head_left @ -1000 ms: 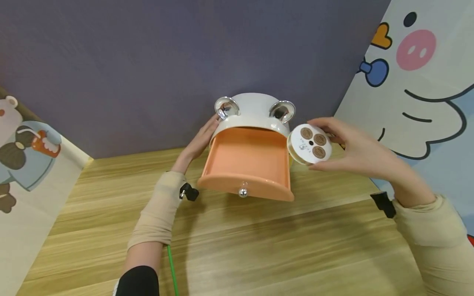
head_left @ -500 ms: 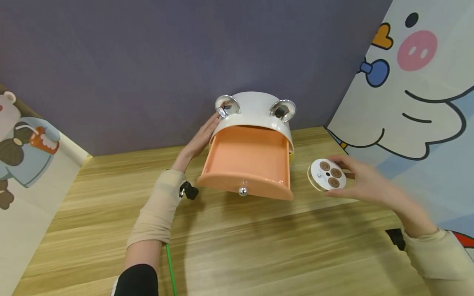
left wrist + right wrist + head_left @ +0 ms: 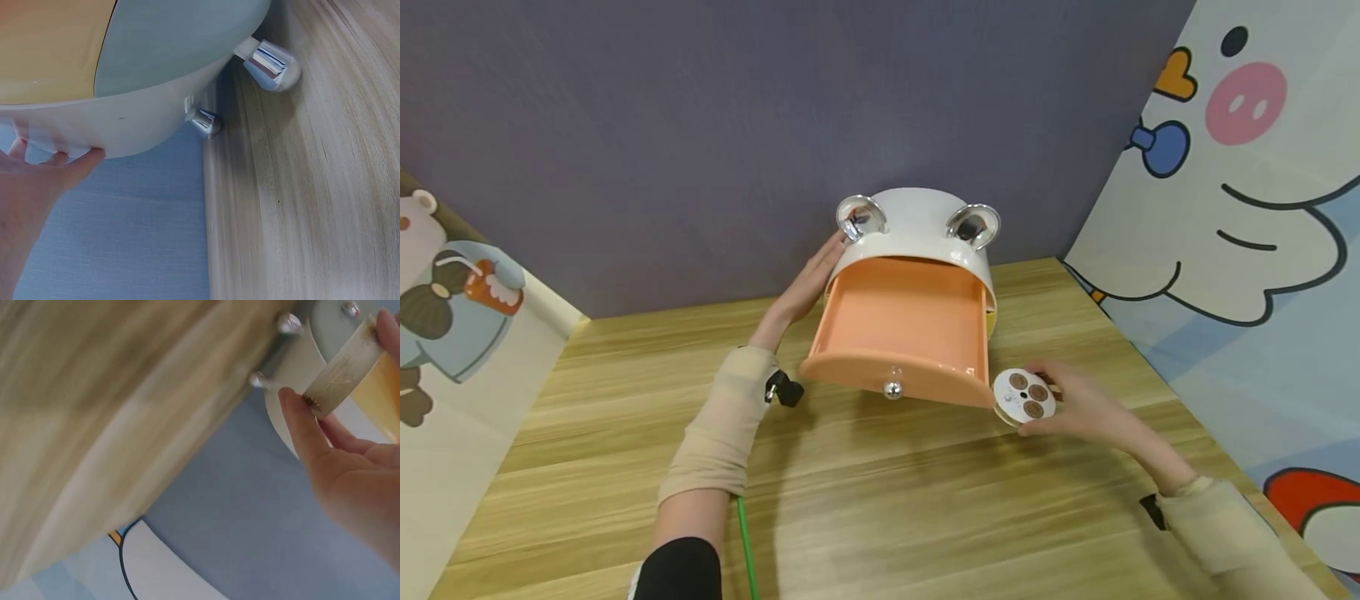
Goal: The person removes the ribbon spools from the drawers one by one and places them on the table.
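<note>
Reel [image 3: 1024, 399] is pinched in the right hand [image 3: 1078, 406], left hand [image 3: 808, 285] well apart.

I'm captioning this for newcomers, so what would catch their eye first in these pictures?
Probably the white cabinet with silver ears, in front of the gray wall, its orange drawer open toward the viewer. Next might be the white spool with brown circles in the right hand, near the drawer's front right corner. The pink-snouted cartoon at upper right also stands out.
</note>
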The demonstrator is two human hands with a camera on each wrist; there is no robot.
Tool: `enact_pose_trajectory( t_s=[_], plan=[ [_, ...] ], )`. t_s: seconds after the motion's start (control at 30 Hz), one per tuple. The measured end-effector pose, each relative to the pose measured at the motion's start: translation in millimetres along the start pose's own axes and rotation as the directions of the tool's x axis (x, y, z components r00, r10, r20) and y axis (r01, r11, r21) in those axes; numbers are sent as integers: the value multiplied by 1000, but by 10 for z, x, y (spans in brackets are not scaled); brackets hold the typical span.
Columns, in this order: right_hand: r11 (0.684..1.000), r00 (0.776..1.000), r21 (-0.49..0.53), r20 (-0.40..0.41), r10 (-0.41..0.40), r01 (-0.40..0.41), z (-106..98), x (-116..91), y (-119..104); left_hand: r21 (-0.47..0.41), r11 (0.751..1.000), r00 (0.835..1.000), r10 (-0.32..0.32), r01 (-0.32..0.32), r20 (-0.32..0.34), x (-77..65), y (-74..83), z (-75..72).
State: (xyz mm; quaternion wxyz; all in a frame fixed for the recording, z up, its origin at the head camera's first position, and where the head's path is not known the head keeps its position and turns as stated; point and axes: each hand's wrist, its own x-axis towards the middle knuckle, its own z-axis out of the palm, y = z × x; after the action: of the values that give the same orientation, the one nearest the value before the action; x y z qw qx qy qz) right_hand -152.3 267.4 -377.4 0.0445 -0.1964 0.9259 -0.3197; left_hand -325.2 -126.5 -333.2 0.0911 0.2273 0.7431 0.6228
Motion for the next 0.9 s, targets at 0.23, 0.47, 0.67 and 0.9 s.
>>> enact_pose_trajectory(
  t_s=[0.23, 0.47, 0.67, 0.9],
  plan=[
    [995, 1000, -98, -23, 8, -10, 205, 84, 88, 4, 1000, 1000, -2, 2, -6, 19, -32, -4],
    [999, 1000, -45, 1, 23, -23, 287, 100, 137, 0, 1000, 1000, -1, 1, -28, 159, -253, -50],
    [999, 999, -42, -8, 31, -31, 343, 103, 196, 10, 1000, 999, 18, -17, -38, 154, -269, -45],
    [997, 1000, -74, -16, 17, -18, 410, 118, 205, 24, 1000, 999, 15, -15, -36, 158, -287, -53]
  ],
)
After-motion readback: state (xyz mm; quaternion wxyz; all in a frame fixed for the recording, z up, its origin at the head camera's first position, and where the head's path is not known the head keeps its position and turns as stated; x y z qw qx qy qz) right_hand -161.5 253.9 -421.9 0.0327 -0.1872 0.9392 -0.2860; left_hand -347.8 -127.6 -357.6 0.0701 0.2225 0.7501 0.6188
